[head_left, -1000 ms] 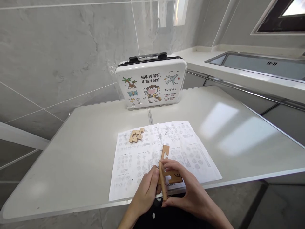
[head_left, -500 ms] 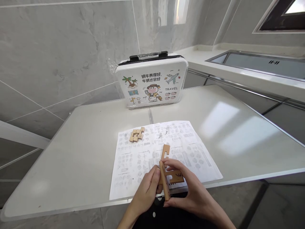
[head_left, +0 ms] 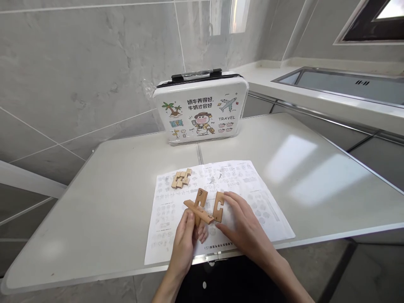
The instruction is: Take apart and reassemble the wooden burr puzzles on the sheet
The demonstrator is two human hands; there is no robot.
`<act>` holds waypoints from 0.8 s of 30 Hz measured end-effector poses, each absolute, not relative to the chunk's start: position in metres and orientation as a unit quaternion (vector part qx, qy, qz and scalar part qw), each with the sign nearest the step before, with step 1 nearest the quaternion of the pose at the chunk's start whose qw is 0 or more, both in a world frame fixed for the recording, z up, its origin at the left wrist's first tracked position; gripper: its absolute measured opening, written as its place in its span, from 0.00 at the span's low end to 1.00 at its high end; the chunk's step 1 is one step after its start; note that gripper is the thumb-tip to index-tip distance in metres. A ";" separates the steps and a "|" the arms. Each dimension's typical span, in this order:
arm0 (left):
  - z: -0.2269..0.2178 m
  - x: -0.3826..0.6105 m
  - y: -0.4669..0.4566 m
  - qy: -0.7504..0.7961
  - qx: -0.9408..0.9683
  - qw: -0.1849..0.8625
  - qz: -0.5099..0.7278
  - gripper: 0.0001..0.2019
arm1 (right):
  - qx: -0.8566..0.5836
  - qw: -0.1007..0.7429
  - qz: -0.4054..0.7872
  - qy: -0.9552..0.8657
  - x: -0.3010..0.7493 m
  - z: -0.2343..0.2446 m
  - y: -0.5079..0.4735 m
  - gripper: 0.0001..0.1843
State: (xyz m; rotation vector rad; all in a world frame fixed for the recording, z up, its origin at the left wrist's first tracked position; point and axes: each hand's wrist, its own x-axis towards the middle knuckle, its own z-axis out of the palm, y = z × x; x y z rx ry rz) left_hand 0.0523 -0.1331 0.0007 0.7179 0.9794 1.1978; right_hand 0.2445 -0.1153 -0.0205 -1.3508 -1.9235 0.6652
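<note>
My left hand is closed on two wooden puzzle pieces that cross each other. The upper notched puzzle piece carries a mark like a 3, and the slanting puzzle piece in front of it is marked 2. On the printed sheet lies a third notched wooden puzzle piece, just right of the crossed pair. My right hand is at that third piece, thumb and forefinger spread near its two ends. Whether the fingertips press on it is hard to see.
Several small pale wooden blocks, set together, rest on the sheet's upper left. A white case with cartoon prints stands at the back of the white table against the wall. A counter with a sink is at right.
The wooden pieces have been raised and turned in my left hand, farther up over the sheet. My right hand has let go of them and moved to the piece lying on the paper.
</note>
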 end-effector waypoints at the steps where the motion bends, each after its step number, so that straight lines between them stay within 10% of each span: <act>1: 0.002 0.053 -0.133 0.431 0.331 0.651 0.529 0.18 | -0.520 0.334 0.246 -0.747 0.243 -0.024 -0.112 0.39; 11: 0.008 0.049 -0.130 0.444 0.352 0.632 0.529 0.13 | -0.544 0.385 0.266 -0.697 0.242 -0.013 -0.098 0.36; 24: 0.007 0.048 -0.131 0.461 0.345 0.623 0.530 0.15 | -0.430 0.556 0.577 -0.416 0.204 0.017 -0.138 0.28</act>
